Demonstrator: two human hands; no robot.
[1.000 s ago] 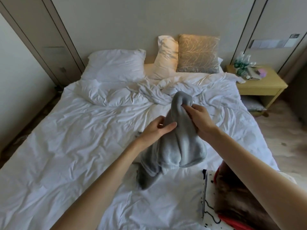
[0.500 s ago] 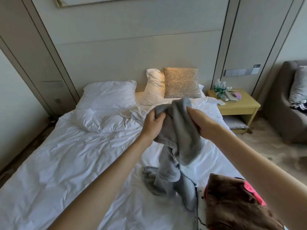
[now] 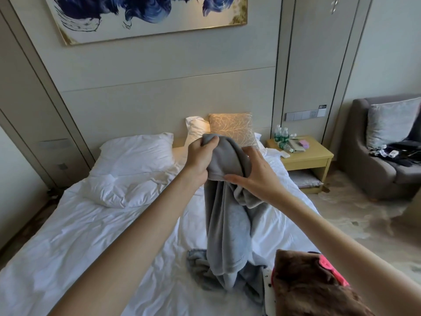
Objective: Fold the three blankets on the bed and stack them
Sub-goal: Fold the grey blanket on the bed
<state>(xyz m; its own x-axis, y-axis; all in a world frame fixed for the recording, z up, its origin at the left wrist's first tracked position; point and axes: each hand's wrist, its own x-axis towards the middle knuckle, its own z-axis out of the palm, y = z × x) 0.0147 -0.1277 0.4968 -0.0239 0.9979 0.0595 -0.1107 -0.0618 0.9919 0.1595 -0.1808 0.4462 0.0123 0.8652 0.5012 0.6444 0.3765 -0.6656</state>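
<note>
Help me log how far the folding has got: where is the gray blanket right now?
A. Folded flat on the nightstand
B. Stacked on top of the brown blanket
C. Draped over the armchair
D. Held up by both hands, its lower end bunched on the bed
D: the left hand and right hand grip the top of the gray blanket, which hangs down with its lower end crumpled on the bed.

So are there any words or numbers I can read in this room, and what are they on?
No text here can be read.
Black sign above the wall switches: has marks, too small to read.
Bottles on the nightstand: green labels, blurred.
Painting: blue swirls, no words showing.
Grey blanket, held by the left hand and right hand: no label showing.
</note>
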